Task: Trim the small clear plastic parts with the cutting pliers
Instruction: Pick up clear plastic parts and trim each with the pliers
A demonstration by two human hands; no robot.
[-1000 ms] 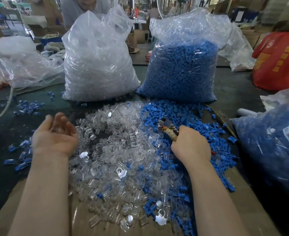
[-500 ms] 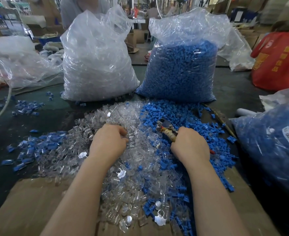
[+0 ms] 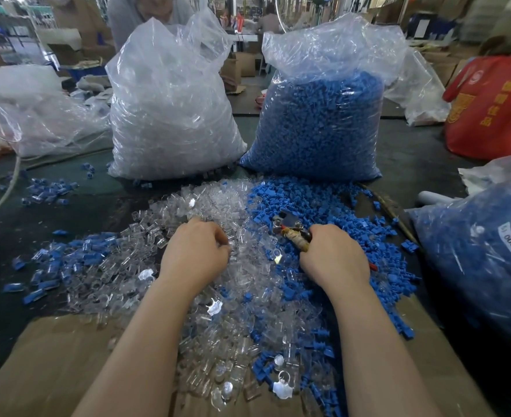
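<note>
— Hundreds of clear plastic parts [image 3: 188, 284] lie heaped at 12 o'clock from the person. How do they handle?

— I judge them light, stiff and slippery. Pinch one by its body. The left hand [image 3: 195, 251] curls into the heap; what it holds, I cannot tell. The right hand [image 3: 334, 255] grips the cutting pliers [image 3: 290, 228] at 1 o'clock.

A white sticker [image 3: 507, 240] on the right-hand bag [image 3: 482, 266] reads "800".
</note>
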